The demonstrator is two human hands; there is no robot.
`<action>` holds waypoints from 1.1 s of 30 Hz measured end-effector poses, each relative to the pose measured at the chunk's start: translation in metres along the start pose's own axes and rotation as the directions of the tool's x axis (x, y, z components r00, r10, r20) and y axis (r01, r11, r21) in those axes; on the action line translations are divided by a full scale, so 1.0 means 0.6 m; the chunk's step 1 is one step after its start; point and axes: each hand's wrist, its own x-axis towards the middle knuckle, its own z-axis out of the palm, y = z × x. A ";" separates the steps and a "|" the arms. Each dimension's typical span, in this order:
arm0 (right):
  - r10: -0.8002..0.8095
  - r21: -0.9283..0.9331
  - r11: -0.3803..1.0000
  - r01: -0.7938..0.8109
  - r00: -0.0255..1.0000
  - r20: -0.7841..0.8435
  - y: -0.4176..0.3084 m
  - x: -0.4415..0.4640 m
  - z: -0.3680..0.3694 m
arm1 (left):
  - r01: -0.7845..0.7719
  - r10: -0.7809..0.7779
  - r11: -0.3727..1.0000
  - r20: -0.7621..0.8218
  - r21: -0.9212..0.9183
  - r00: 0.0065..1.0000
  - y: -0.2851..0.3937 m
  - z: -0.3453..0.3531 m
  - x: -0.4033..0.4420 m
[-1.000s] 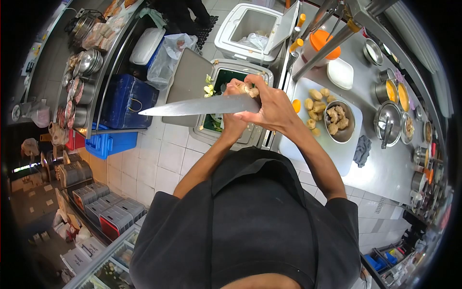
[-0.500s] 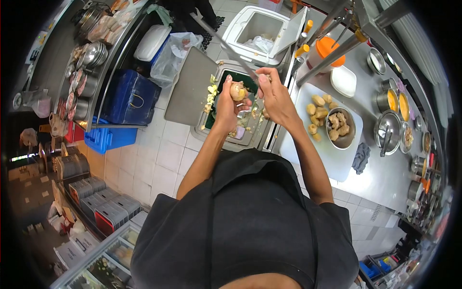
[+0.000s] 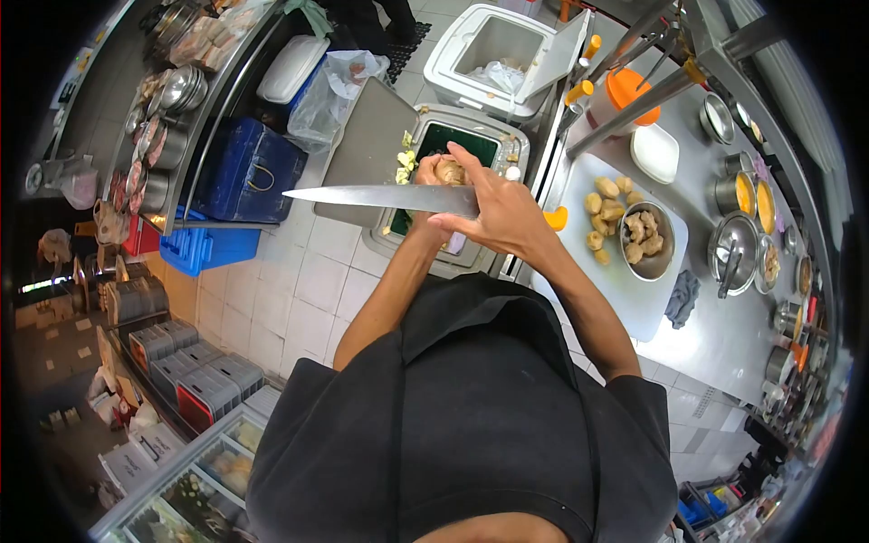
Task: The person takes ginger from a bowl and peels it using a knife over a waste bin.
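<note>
Over an open bin point(image 3: 353, 167), my left hand point(image 3: 425, 226) is closed around a knobbly brown piece of ginger point(image 3: 450, 172), partly hidden by fingers. My right hand point(image 3: 507, 213) grips a large knife point(image 3: 380, 196). Its broad blade points left across my left wrist, just below the ginger, and its orange handle shows past my palm. To the right, a white cutting board point(image 3: 588, 271) bears several pale, peeled-looking pieces point(image 3: 605, 208). A metal bowl point(image 3: 668, 258) of unpeeled ginger stands on it too.
Behind the bin stands a white lidded container point(image 3: 444, 68), its lid open. A steel counter point(image 3: 697, 344) at right carries a grey cloth point(image 3: 683, 300), metal bowls and an orange-lidded tub point(image 3: 631, 95). A blue cooler box point(image 3: 249, 172) sits at left.
The knife has swung from pointing up and away to lying flat, pointing left. My right hand has moved in against the ginger and turned over.
</note>
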 end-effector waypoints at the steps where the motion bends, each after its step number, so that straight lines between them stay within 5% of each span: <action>1: 0.025 -0.071 0.997 -0.022 0.999 0.046 0.000 0.001 0.004 | -0.031 0.065 0.957 -0.108 0.288 0.992 0.004 0.009 -0.001; 2: 0.032 -0.082 0.996 -0.028 0.998 0.056 0.002 0.003 0.006 | -0.002 0.010 0.997 -0.117 0.076 0.993 -0.010 -0.004 0.013; 3: 0.031 -0.082 0.996 -0.026 0.998 0.057 0.004 0.003 0.008 | -0.003 0.012 0.997 -0.118 0.075 0.993 -0.017 -0.009 0.011; 5: -0.039 -0.049 0.998 0.040 0.999 0.010 0.008 0.004 0.010 | -0.230 0.242 0.807 0.050 0.544 0.969 -0.010 0.000 -0.004; 15: -0.166 0.016 0.986 0.168 0.982 -0.089 0.025 0.013 0.016 | -0.540 0.513 0.715 0.193 0.444 0.837 -0.022 0.015 -0.008; 18: -0.086 -0.034 0.996 0.087 0.996 0.028 0.000 0.009 -0.017 | -0.378 0.369 0.866 0.092 0.328 0.925 0.001 0.016 -0.003; 20: -0.108 -0.049 0.993 0.111 0.992 0.064 -0.002 0.007 -0.023 | -0.031 0.041 0.992 -0.080 0.119 0.996 0.006 0.005 0.026; 24: -0.135 -0.067 0.988 0.137 0.990 0.038 0.005 0.005 -0.016 | 0.007 0.011 0.988 -0.113 0.157 0.993 -0.003 0.002 0.019; 27: -0.131 -0.062 0.989 0.134 0.990 0.051 -0.002 0.002 -0.020 | 0.042 -0.037 0.998 -0.124 0.043 0.992 -0.004 0.002 0.017; 30: -0.119 -0.038 0.992 0.122 0.991 0.064 -0.004 0.000 -0.022 | 0.159 -0.155 0.974 0.036 -0.162 0.987 -0.003 -0.003 0.018; 33: -0.091 -0.065 0.993 0.096 0.992 0.087 -0.007 -0.002 -0.024 | 0.137 -0.147 0.988 -0.169 -0.066 0.975 -0.001 0.008 0.018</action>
